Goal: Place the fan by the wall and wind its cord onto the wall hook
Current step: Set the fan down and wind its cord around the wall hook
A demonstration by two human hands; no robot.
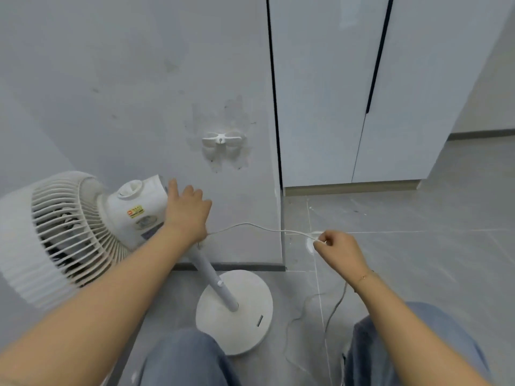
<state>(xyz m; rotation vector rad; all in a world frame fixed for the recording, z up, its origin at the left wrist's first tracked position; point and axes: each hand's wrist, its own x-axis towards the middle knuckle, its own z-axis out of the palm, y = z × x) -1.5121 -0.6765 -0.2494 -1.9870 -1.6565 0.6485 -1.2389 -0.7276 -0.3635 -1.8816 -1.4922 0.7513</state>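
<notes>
Fan stands by the wall on its round base, head tilted left. Left hand rests on the motor housing, fingers straight. Hook above carries no cord. Cord runs right to the right hand, pinched between fingertips, then trails onto the floor.

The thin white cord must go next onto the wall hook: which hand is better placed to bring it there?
Probably the right hand: it already pinches the thin white cord, and nothing stands between it and the white plastic wall hook. The left hand rests on the white pedestal fan.
</notes>
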